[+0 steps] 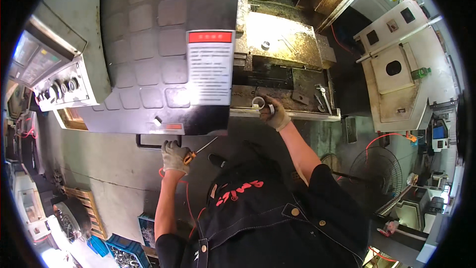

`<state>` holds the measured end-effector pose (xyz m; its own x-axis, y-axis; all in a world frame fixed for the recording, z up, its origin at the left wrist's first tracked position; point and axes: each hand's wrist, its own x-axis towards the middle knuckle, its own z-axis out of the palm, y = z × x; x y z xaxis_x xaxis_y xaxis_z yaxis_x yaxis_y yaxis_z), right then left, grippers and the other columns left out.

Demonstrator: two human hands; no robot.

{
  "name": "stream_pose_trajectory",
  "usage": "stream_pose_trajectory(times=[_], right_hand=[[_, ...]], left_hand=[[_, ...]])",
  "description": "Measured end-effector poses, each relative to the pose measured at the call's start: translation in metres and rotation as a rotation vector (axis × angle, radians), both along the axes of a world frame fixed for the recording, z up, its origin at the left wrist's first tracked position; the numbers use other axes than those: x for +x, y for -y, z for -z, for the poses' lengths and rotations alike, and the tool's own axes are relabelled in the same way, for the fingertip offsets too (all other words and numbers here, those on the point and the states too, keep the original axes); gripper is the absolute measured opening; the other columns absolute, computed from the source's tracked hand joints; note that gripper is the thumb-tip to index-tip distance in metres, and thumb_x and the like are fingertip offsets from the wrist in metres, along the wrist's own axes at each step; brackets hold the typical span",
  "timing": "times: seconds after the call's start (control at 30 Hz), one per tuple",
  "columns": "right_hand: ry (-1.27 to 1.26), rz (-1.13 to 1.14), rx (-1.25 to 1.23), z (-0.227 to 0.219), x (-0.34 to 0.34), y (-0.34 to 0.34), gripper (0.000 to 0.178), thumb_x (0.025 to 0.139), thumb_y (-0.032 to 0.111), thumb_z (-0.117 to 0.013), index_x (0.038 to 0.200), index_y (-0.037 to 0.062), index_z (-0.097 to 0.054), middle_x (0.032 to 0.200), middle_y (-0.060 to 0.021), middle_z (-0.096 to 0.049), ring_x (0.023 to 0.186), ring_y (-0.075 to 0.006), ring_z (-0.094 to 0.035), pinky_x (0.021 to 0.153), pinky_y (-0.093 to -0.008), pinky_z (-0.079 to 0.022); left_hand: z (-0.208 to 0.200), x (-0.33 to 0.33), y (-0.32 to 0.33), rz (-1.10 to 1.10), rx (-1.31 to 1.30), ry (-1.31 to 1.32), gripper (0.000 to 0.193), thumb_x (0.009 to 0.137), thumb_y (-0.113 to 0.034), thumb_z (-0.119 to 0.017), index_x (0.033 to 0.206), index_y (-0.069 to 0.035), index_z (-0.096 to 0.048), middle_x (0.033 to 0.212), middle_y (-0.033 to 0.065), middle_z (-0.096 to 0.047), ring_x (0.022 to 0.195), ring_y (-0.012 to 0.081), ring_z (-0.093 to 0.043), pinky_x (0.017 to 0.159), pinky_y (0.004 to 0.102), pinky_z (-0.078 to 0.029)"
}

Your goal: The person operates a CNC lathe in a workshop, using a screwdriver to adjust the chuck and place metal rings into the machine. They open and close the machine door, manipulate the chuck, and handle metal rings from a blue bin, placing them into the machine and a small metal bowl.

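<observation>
My left hand, in a pale work glove, is closed around an orange air blow gun whose thin metal nozzle points up and right. Its fingertips are at the right end of the black door handle; whether they grip it, I cannot tell. At the front sill of the open machine, my right hand, gloved with dark-stained fingers, is closed on a metal ring. Another round metal piece shows just left of those fingers; whether it is held or rests on the sill is unclear.
The dark machine door bears a notice. Inside the lit machine, a small ring-shaped part lies on a metal table. Calipers rest on the sill's right end. A control panel stands left, a caged fan right, blue crates lower left.
</observation>
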<state>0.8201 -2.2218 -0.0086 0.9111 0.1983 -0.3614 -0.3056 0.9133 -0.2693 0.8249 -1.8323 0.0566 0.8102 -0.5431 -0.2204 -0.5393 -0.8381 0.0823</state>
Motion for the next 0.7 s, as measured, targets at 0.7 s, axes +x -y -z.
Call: stream_pose_trajectory(times=[0.7], right_hand=[[0.007, -1.107, -0.720, 0.098, -0.102, -0.129, 0.029, 0.079, 0.011, -0.055, 0.107, 0.0027, -0.053, 0.090, -0.0091, -0.059, 0.081, -0.0171, -0.056, 0.074, -0.0265, -0.046]], left_hand=[[0.068, -0.246, -0.012, -0.916, -0.751, 0.392, 0.018, 0.067, -0.013, -0.064, 0.083, -0.008, -0.059, 0.101, 0.0125, -0.056, 0.097, 0.0301, -0.052, 0.089, 0.0420, -0.038]])
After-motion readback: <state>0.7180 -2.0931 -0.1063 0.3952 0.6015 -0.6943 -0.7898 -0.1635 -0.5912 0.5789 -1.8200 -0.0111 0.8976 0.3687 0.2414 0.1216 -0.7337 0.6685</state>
